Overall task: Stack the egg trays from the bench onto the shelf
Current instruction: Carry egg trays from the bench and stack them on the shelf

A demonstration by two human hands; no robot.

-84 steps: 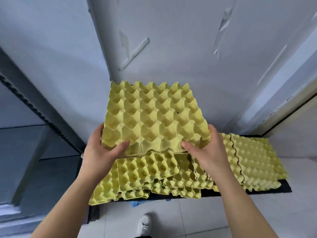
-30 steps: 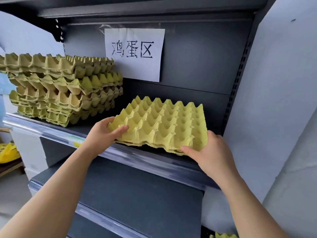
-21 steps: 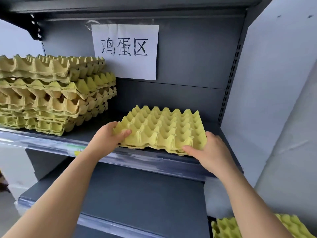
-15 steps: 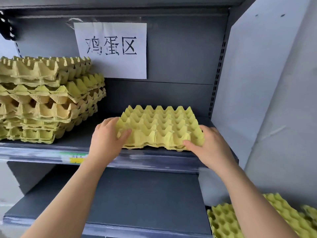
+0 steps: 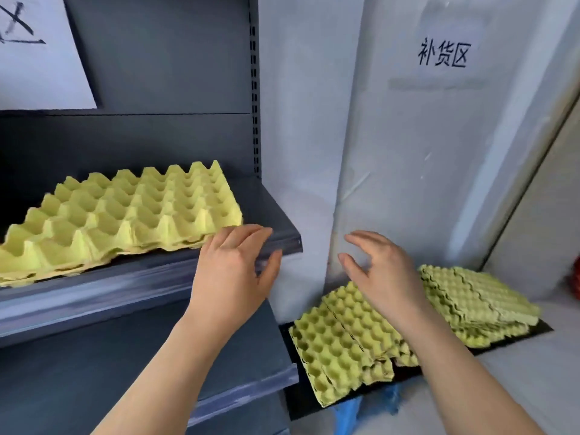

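A white wall (image 5: pixel 408 158) is marked 补货区, beside it a dark grey metal shelf (image 5: pixel 276 215) bears one yellow moulded-pulp egg tray (image 5: pixel 125 211) of peaked cups, more trays (image 5: pixel 342 337) lie heaped on the low black bench (image 5: pixel 541 327), and the left hand (image 5: pixel 233 274) and right hand (image 5: pixel 381 273) hover with fingers loosely spread, holding nothing.

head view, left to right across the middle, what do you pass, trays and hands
egg tray on the shelf → left hand → right hand → far stack of egg trays on the bench. The nearer bench stack overlaps the right hand, so it is left out.
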